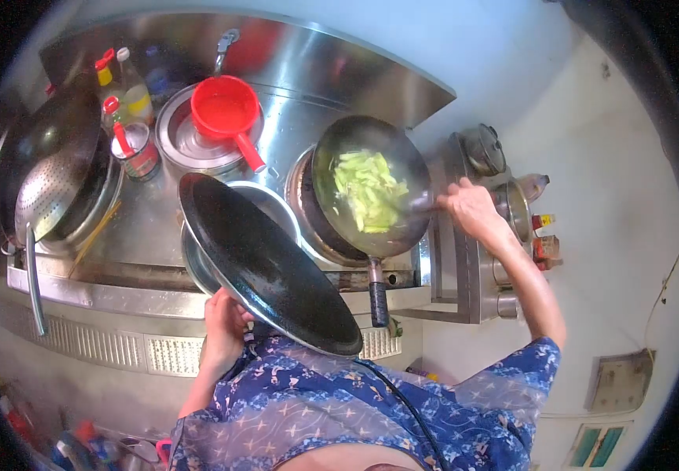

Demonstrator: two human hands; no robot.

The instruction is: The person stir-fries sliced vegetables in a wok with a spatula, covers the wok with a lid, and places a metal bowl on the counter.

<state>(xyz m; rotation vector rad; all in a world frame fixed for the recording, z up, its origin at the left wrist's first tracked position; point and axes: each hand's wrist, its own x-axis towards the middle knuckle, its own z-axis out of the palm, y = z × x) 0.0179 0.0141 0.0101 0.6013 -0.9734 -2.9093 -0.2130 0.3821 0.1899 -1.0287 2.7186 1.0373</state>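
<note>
My left hand (226,323) is closed at the near edge of a wide black pan (269,267), which is tilted steeply in front of my body. Its handle, if any, is hidden. To the right, a dark wok (410,165) sits on a burner (304,204), holding pale green sliced vegetables (367,188). The wok's black-wrapped handle (379,302) points towards me. My right hand (471,208) is closed on a spatula (422,202) at the wok's right side; the tool is blurred and its far end is unclear.
Behind the pan are a metal bowl (281,208) and a red dipper (226,106) over a steel basin (175,145). At left, a perforated skimmer (45,192) rests in another wok (73,125), near several bottles (134,94). A shelf (469,271) with pots stands right.
</note>
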